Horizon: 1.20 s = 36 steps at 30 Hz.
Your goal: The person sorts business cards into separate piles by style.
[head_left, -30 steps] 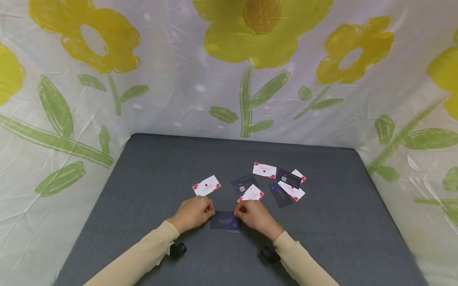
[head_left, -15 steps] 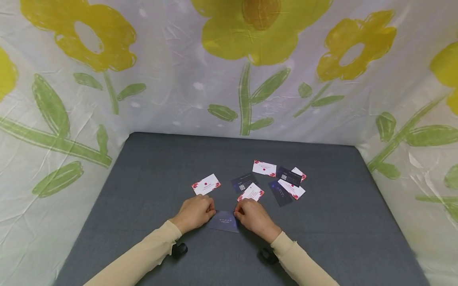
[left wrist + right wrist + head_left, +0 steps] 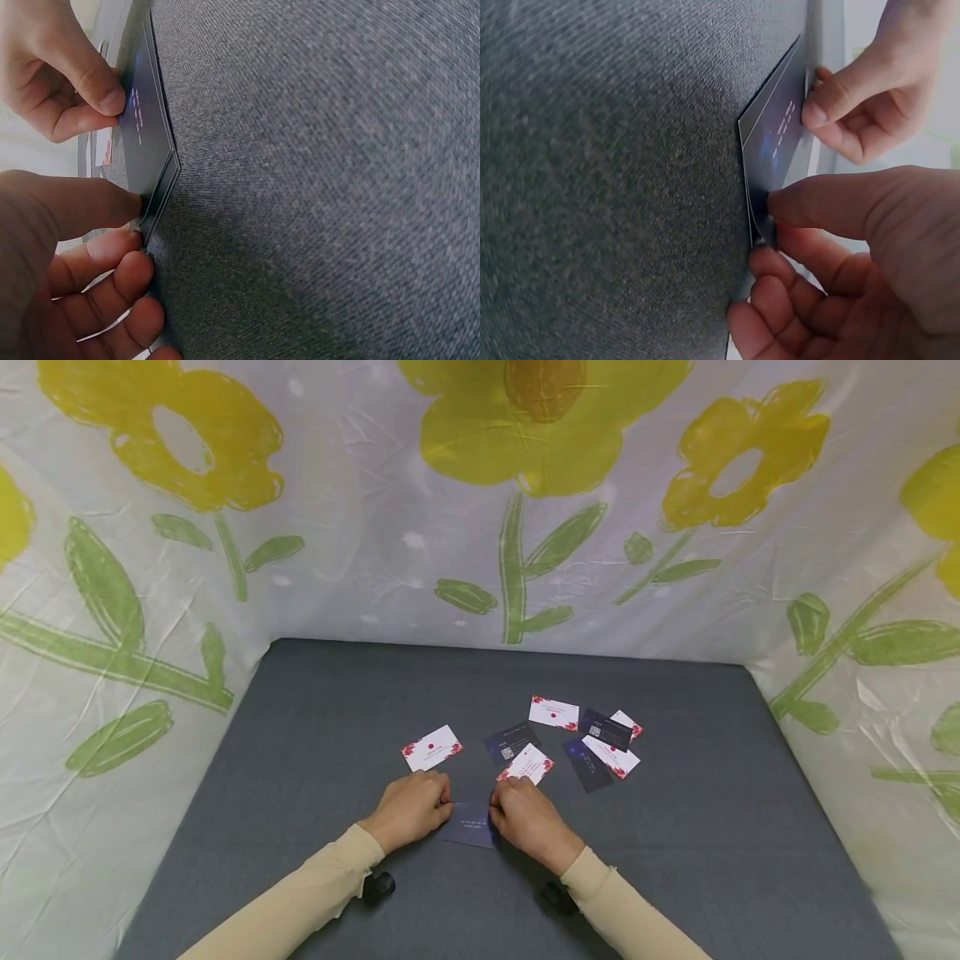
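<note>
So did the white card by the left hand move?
No. In the head view, the white card lies just beyond the left hand, in the same spot on the table against its back edge.

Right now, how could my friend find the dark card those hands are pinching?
On the big grey table, find the left hand and right hand facing each other. The dark card is between them, with small pale writing. Both hands pinch it, while the other dark cards lie farther away, untouched.
</note>
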{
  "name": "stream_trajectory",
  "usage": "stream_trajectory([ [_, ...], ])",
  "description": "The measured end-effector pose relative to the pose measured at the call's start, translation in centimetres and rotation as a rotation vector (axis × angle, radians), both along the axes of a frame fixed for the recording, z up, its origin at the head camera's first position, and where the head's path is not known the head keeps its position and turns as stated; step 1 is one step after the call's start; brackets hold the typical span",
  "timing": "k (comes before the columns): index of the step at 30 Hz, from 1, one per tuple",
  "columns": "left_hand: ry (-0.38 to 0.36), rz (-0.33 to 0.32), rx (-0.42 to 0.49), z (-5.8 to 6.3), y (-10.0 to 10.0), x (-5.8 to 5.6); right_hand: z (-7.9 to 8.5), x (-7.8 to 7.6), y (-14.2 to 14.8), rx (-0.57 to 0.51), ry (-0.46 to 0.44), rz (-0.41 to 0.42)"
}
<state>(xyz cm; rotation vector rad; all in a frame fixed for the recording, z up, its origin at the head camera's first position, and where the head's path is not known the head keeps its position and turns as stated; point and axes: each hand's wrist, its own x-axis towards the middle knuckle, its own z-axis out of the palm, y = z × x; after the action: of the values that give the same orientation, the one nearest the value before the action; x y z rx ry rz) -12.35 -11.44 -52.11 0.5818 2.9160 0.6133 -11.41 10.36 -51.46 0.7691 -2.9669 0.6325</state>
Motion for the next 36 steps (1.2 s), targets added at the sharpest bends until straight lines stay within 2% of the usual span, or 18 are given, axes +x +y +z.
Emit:
stream_trajectory([
  [5,-0.013,0.013,0.006,-0.2,0.0,0.1,0.0,0.6,-0.3,0.075,0.083,-0.039],
  [11,-0.033,0.010,0.002,0.0,0.2,-0.1,-0.2,1.1,-0.5,0.168,0.190,-0.032],
  [13,-0.059,0.005,-0.006,0.4,0.3,-0.6,0.1,0.8,-0.4,0.145,0.153,-0.017],
  [15,-0.075,0.005,-0.015,1.0,0.5,-1.3,0.7,0.3,-0.1,0.091,0.041,0.001],
  [18,-0.069,0.007,-0.012,2.3,1.0,-2.5,2.2,-1.2,0.9,-0.023,-0.138,-0.013],
  [20,-0.046,0.009,-0.018,3.2,1.4,-3.2,3.4,-2.4,1.9,-0.080,-0.199,-0.040],
  [23,-0.033,0.009,-0.019,4.4,2.1,-4.5,5.5,-4.6,3.5,-0.121,-0.159,-0.054],
  [27,-0.051,0.023,-0.006,5.2,2.9,-6.1,7.2,-7.7,4.9,-0.079,-0.097,-0.025],
  [31,-0.033,0.046,0.001,4.9,3.8,-7.7,7.2,-10.2,5.1,-0.002,-0.095,0.000],
  [36,-0.007,0.064,-0.048,4.1,5.0,-9.3,5.2,-12.6,4.7,0.077,-0.189,0.040],
])
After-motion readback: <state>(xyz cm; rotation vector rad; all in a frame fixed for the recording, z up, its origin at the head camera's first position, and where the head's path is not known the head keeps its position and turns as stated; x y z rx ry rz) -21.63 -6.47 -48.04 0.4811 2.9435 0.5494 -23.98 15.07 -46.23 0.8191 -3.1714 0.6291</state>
